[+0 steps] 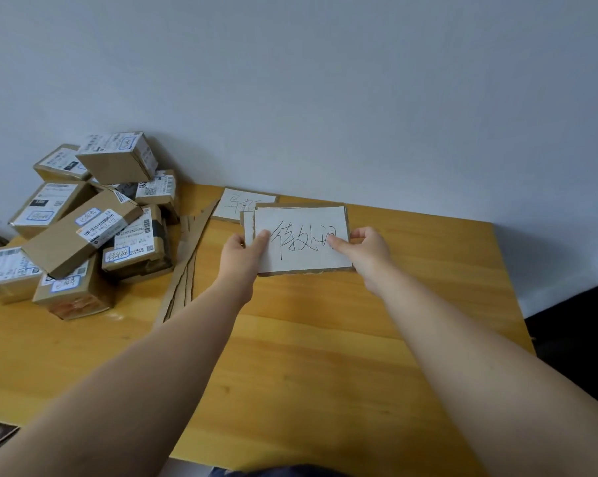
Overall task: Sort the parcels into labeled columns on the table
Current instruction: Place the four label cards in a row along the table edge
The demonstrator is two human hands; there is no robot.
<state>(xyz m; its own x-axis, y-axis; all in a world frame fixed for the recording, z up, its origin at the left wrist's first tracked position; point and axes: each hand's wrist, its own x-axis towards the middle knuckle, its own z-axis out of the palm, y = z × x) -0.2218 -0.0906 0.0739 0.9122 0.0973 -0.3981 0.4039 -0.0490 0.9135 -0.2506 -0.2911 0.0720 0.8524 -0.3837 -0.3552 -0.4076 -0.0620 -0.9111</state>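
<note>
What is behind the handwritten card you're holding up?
Behind the front card, held by the left hand and right hand, a second card peeks out leftward. Its writing is covered. Another label card lies on the table beyond.

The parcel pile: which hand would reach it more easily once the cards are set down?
Probably the left hand: the parcel pile lies on its side of the table, while the right hand would have to cross over.
</note>
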